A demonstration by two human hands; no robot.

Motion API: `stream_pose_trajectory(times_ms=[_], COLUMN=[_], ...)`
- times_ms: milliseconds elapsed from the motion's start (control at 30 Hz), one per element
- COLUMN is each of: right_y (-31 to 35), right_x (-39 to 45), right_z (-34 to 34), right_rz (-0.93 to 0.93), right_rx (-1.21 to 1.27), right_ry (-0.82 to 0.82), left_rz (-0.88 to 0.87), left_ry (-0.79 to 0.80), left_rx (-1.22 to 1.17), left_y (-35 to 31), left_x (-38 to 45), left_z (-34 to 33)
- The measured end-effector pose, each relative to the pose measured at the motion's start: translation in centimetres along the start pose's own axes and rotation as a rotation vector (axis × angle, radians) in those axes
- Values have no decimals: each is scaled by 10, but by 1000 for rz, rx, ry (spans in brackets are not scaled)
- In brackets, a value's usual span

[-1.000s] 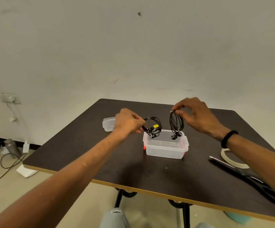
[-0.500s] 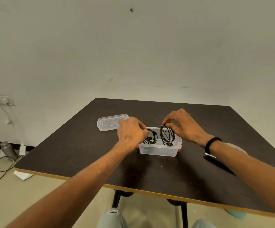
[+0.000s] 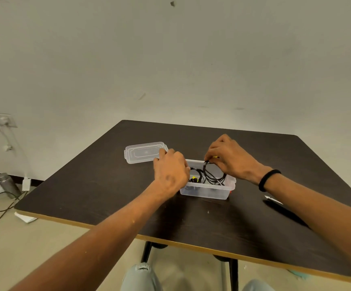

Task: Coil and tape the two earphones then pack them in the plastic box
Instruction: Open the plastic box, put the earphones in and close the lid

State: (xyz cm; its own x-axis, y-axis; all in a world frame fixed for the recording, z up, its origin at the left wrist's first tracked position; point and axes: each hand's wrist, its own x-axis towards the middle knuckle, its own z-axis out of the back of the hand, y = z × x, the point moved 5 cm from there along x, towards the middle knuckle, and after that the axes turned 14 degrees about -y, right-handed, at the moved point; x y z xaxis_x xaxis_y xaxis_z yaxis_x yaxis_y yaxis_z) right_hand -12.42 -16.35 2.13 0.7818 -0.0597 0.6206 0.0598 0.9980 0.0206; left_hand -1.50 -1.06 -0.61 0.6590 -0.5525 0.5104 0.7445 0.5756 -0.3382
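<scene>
Inside the clear rectangular plastic box [image 3: 208, 191], the right hand [image 3: 231, 158] pinches one black coiled earphone [image 3: 212, 175]; the left hand [image 3: 170, 173] curls over the other [image 3: 196, 178], grip hidden. Lay both flat before letting go.

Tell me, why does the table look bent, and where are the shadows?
Head view: the wide-angle lens makes the table splay outward; soft shadows fall beneath both forearms and beside the plastic box; lighting is even, no glare; nothing badly blurred.

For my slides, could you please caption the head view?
Both hands lower coiled earphones into the open plastic box, lid lying beside it.
</scene>
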Motion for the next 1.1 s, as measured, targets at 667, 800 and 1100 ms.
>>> stream_pose_trajectory(times_ms=[667, 800, 1100], right_y=[24, 19, 35], right_x=[-3, -8, 30], right_z=[-13, -12, -3], right_rz=[20, 4, -173], right_rx=[-61, -200, 44], right_ry=[391, 430, 69], left_rz=[-391, -451, -196], left_ry=[106, 265, 117], left_rx=[76, 213, -243], left_y=[-21, -10, 25], left_x=[5, 4, 35], left_z=[12, -1, 14])
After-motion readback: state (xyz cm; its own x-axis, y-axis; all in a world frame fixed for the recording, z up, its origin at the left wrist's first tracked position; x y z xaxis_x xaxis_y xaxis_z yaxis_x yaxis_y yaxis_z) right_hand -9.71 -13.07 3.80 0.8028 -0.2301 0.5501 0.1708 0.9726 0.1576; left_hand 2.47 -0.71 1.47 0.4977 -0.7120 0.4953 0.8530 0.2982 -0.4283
